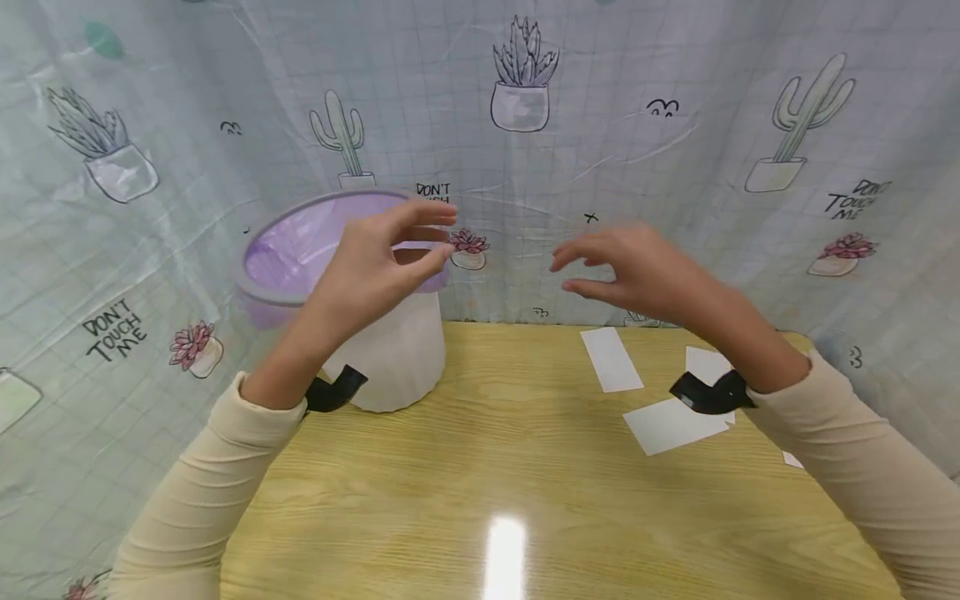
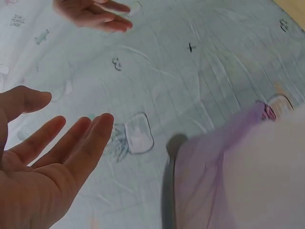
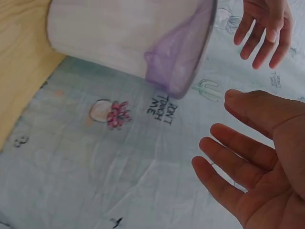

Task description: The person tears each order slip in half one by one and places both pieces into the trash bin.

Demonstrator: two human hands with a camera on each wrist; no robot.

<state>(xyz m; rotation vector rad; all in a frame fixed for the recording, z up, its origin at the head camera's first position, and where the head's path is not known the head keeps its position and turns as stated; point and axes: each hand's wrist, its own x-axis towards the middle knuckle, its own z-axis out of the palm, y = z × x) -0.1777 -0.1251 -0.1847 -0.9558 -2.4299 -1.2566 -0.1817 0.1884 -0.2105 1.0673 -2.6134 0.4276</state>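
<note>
Both hands are raised above the table with nothing in them, palms turned toward each other. My left hand [image 1: 375, 258] is in front of the rim of a white trash bin [image 1: 408, 358], its fingers loosely bent and thumb apart. A purple plastic bag [image 1: 300, 246] lines the bin and folds over its grey rim. To the right, my right hand [image 1: 630, 267] hangs in the air over the white paper pieces, fingers relaxed. In the right wrist view its fingers [image 3: 233, 162] are spread, with the bin beyond them.
White paper pieces [image 1: 611, 360] lie at the right back of the wooden table [image 1: 480, 467], one partly under the right forearm in view. A printed curtain [image 1: 600, 167] with cactus drawings surrounds the table at the back and sides.
</note>
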